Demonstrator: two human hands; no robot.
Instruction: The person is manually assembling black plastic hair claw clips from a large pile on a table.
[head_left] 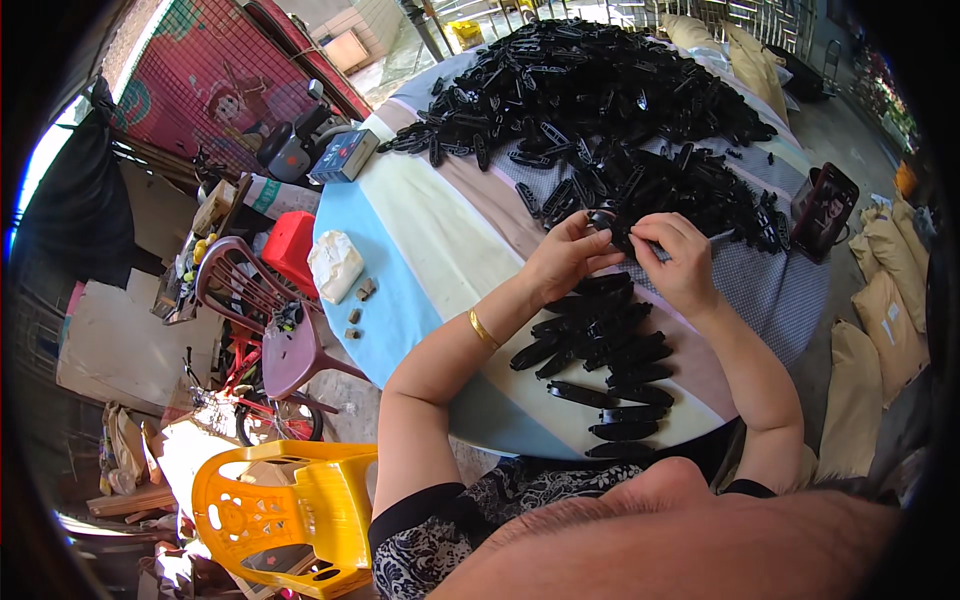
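Note:
My left hand, with a gold bracelet on its wrist, pinches a small black plastic part between thumb and fingers above the table. Close beside it, my right hand has thumb and forefinger pressed together; whatever lies between them is too small to make out. Just beyond both hands lies a loose heap of black plastic parts. Below my hands, a group of long black pieces lies overlapped on the cloth. Several of these slim pieces are lined up toward the near edge.
A large pile of black parts covers the far side of the cloth-covered table. A phone stands at the right edge. Leftward are a blue box, a crumpled white bag, a purple chair and a yellow chair. Sacks stand right.

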